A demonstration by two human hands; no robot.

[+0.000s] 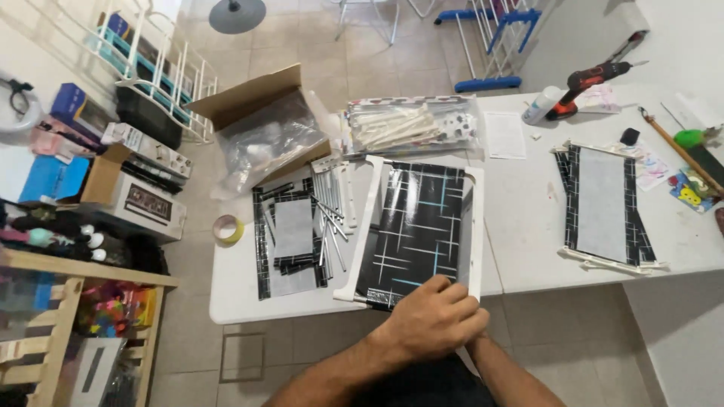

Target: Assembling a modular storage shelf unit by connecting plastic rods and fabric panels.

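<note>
The left hand [434, 320] is curled over the near end of the black patterned panel [415, 230] at the table's [528, 226] front edge, its long axis running away; the right hand, hidden beneath, cannot be judged.

We see a white rectangular table [528, 226] bearing a black patterned panel in a white frame [415, 230], metal rods [329, 211] and a red cordless drill [592, 79].

A white table [528, 226] stands on a beige tiled floor [354, 53] in even daylight. A white wire rack [162, 68] lines the left wall, a wooden shelf [68, 301] sits nearer, and a blue-and-white drying rack [494, 38] stands behind.
</note>
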